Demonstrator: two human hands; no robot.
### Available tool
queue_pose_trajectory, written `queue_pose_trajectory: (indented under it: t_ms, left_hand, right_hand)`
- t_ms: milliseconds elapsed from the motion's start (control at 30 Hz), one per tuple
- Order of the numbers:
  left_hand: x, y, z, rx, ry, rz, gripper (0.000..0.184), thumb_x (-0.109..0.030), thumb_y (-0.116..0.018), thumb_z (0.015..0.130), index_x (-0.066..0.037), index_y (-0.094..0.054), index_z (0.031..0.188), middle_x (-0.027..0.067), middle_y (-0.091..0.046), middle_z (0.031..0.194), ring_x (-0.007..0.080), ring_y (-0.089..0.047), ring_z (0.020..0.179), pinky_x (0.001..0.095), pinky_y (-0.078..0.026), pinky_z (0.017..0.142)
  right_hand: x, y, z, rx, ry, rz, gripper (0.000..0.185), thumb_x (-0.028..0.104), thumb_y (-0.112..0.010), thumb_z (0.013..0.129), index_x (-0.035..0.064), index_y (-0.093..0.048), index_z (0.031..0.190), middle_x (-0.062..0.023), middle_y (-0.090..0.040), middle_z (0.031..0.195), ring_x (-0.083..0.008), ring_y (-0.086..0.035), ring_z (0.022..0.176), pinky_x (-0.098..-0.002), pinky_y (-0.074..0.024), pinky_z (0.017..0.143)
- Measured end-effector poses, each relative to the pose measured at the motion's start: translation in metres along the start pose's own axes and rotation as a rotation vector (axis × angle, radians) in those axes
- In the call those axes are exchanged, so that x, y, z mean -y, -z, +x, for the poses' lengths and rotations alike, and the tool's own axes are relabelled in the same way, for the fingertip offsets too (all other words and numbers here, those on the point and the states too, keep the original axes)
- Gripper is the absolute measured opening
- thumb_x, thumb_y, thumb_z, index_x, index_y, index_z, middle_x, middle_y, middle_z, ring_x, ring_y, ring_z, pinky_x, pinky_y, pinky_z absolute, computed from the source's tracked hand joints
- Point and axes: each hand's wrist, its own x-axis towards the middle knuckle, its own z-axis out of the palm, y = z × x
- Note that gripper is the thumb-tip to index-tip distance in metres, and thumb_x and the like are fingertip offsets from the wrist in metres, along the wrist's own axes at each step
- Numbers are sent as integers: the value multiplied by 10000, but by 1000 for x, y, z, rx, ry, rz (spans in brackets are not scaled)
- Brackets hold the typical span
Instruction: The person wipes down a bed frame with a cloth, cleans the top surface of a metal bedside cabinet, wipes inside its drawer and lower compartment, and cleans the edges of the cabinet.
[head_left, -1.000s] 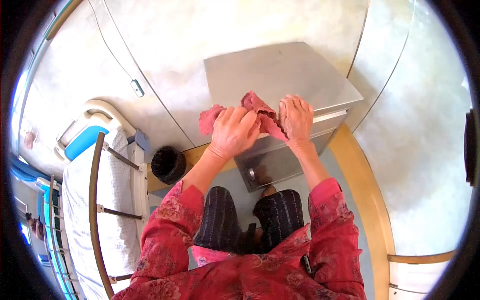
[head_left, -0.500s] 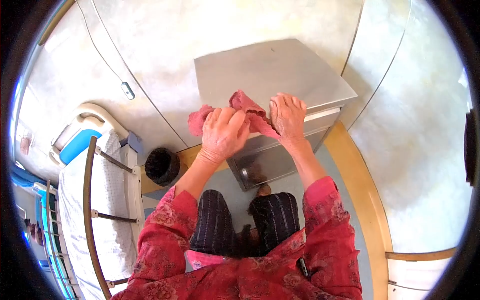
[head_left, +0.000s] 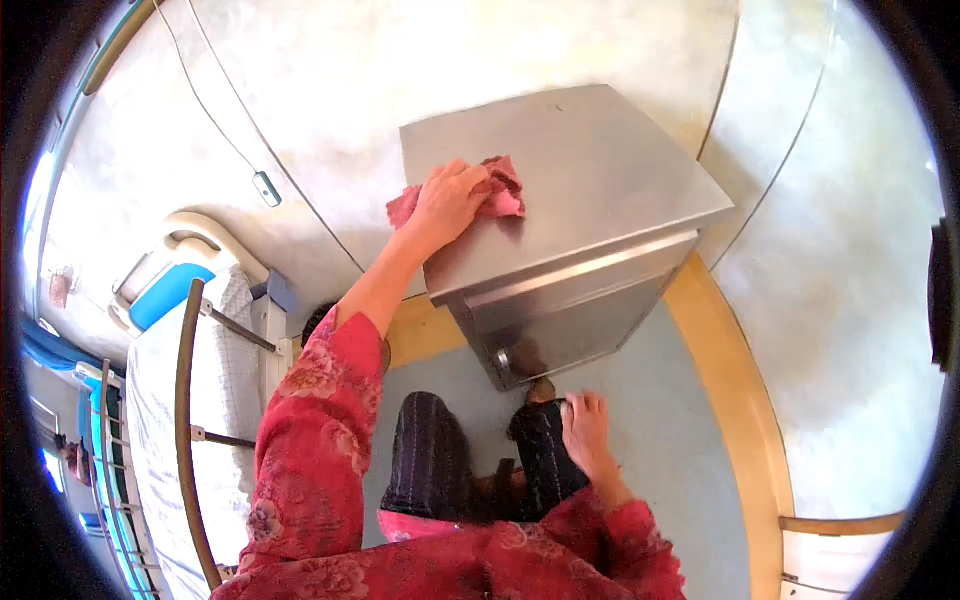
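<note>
My left hand [head_left: 450,205] is closed on a crumpled pink-red cloth [head_left: 505,187], pressing it against the top of a metal bedside cabinet [head_left: 590,165] near its left edge. Parts of the cloth stick out on both sides of the fingers. Down by my right thigh, my right hand [head_left: 587,430] hangs in front of the cabinet, apart from it. Its fingers are loosely bent, and I see nothing in them. The cabinet's front has a drawer and a door with a small latch [head_left: 503,357].
On the left stands a bed with white bedding [head_left: 180,390] and a brown side rail [head_left: 186,420]. My left sleeve mostly hides a black bin [head_left: 318,320]. A corded handset [head_left: 266,189] hangs on the wall. Yellow skirting [head_left: 735,400] runs along the right.
My right hand has let go of the cloth and dropped towards my right thigh. My left hand has moved forward and set the cloth on the cabinet top.
</note>
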Motion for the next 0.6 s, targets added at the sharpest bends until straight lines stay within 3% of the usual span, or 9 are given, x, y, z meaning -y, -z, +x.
queue_pose_trajectory:
  t_ms: [133, 267, 333, 600]
  left_hand:
    - [50, -30, 38, -37, -17, 14, 168, -171, -599, 909, -131, -638, 1067, 146, -609, 1014, 392, -565, 961, 479, -457, 842]
    - [98, -44, 76, -28, 37, 51, 139, -209, -584, 933, -147, -629, 1050, 153, -611, 1033, 405, -570, 965, 494, -464, 830]
    - [119, -53, 96, 25, 129, 109, 200, -157, -567, 938, -144, -621, 1130, 166, -610, 1085, 418, -560, 1009, 495, -463, 871]
    - [200, -87, 150, -59, 188, 192, 210, -167, -559, 943, -157, -615, 1145, 159, -606, 1123, 437, -560, 1005, 506, -469, 885]
  right_hand:
    - [14, -7, 3, 48, -45, -225, 355, 283, -693, 847, 101, -618, 1143, -156, -581, 1204, -393, -494, 1172, -527, -414, 945]
    - [8, -17, 30, 193, -88, -34, 307, 282, -712, 825, 98, -660, 1065, -109, -607, 1140, -373, -519, 1125, -508, -429, 928]
    - [8, -22, 38, 172, -55, -63, 309, 283, -716, 820, 96, -659, 1059, -108, -612, 1126, -371, -526, 1109, -506, -431, 917]
    - [-3, -38, 57, 154, -26, -187, 277, 303, -718, 804, 112, -666, 998, -104, -637, 1041, -348, -560, 1049, -487, -451, 831]
